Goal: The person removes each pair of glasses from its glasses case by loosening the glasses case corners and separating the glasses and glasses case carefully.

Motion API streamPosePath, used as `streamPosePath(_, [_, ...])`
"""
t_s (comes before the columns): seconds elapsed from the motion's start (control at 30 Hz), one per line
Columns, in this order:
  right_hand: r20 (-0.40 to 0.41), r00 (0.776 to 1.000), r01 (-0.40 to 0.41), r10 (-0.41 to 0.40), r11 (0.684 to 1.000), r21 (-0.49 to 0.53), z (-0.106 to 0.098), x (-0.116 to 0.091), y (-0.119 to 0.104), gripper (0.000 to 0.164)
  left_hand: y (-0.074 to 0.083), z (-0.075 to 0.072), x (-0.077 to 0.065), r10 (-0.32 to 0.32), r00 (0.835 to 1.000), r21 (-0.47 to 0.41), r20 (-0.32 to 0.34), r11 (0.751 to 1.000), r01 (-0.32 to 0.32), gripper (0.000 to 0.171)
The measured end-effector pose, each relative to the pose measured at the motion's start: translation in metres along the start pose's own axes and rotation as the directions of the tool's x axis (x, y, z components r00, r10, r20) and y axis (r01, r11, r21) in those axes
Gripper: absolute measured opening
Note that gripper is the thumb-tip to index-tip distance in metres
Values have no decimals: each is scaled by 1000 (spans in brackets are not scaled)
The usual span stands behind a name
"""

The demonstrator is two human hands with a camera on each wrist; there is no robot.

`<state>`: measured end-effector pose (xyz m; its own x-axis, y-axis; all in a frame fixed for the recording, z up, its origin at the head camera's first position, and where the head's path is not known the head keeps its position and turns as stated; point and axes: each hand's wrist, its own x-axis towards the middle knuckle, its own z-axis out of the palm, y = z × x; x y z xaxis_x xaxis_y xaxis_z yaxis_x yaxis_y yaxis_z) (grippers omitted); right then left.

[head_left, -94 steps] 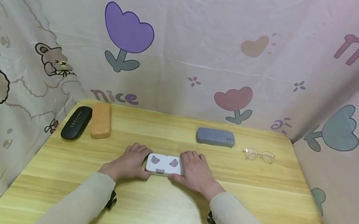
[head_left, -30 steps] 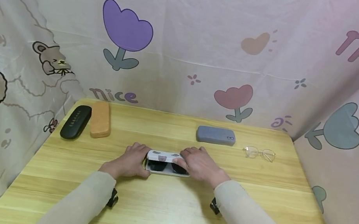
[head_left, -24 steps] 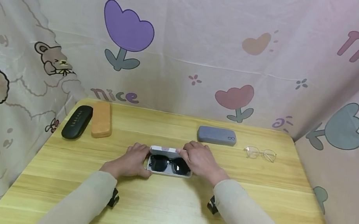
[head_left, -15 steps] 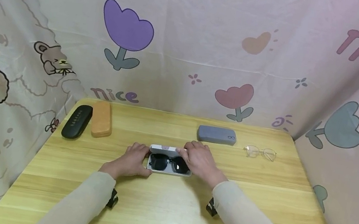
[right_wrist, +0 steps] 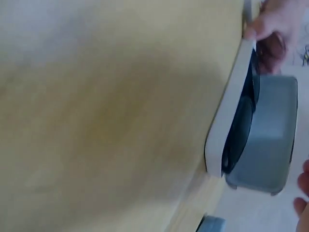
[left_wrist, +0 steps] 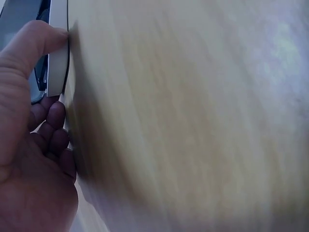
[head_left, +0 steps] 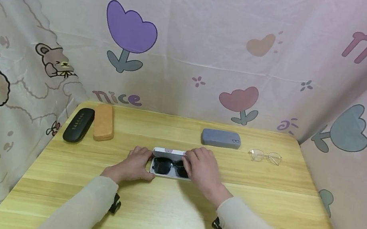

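Observation:
A white glasses case [head_left: 169,176] with small bear prints lies in the middle of the table with its lid [head_left: 162,150] raised. Inside it rests a pair of dark sunglasses [head_left: 162,165], the right lens partly covered in the head view. My left hand [head_left: 134,165] grips the case's left end; in the left wrist view the thumb [left_wrist: 36,41] presses the front wall and the fingers are behind. Over the right end is my right hand [head_left: 204,170], its fingertips [right_wrist: 303,183] apart from the grey inner lid [right_wrist: 270,135] in the right wrist view.
At the back left of the wooden table [head_left: 159,216], a black case [head_left: 79,125] lies beside an orange case [head_left: 104,122]. A blue-grey case [head_left: 221,138] and thin-framed glasses [head_left: 265,157] lie at the back right. Printed curtains [head_left: 180,49] enclose the table.
The case's lid has swung up and back, uncovering the sunglasses. My right hand has since left the lid's edge and come forward over the right lens. The left hand keeps its place.

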<state>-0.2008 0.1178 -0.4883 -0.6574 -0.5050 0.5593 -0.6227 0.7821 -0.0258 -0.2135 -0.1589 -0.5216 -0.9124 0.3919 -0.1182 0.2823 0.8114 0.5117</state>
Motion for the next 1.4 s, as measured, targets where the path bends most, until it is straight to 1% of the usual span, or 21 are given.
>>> streamPosePath(0.07, [-68, 994, 82, -83, 996, -19, 1, -3, -5, 12, 0, 0, 0, -4, 1000, 0, 1, 1000, 4, 84])
streamPosePath(0.13, [-94, 985, 144, -147, 989, -39, 4, -6, -11, 7, 0, 0, -1, -4, 1000, 0, -2, 1000, 4, 83])
streamPosePath(0.2, [-94, 977, 187, -192, 980, -62, 7, -8, -15, 4, 0, 1, -1, -4, 1000, -6, -6, 1000, 4, 82])
streamPosePath(0.3, [-41, 976, 207, -212, 972, -110, 14, -9, -21, 4, 0, 1, -2, -3, 1000, -16, -10, 1000, 3, 81])
streamPosePath(0.37, [14, 980, 199, -200, 968, -154, 19, -10, -24, 9, 1, 0, -2, -6, 1000, -23, -11, 1000, 5, 82])
streamPosePath(0.43, [79, 982, 183, -171, 964, -194, 23, -9, -27, 13, 1, 0, -2, -8, 1000, -25, -11, 1000, 8, 82])
streamPosePath(0.57, [191, 979, 119, -76, 967, -226, 29, -7, -33, 15, 2, 0, -2, -16, 1000, -31, -10, 999, 16, 80])
streamPosePath(0.67, [240, 971, 71, -14, 970, -231, 31, -5, -37, 13, 3, -1, -2, -18, 1000, -35, -5, 999, 17, 80])
streamPosePath(0.73, [256, 967, 55, 8, 969, -239, 33, -4, -38, 11, 4, -1, -2, -16, 1000, -37, -1, 999, 16, 79])
streamPosePath(0.97, [252, 968, 44, 22, 966, -255, 39, 1, -40, 13, 4, -2, -2, -5, 1000, -27, -7, 1000, 5, 77])
streamPosePath(1.17, [247, 968, 22, 42, 967, -253, 40, 1, -40, 11, 2, 0, -2, -2, 1000, -19, -10, 1000, 2, 78])
streamPosePath(1.27, [223, 973, 8, 50, 968, -252, 39, 1, -41, 8, 2, 0, -1, 4, 1000, -16, -11, 1000, -4, 77])
streamPosePath(1.4, [166, 986, 13, 32, 965, -260, 35, 1, -45, 4, 1, -1, -1, 12, 1000, -11, -15, 1000, -12, 76])
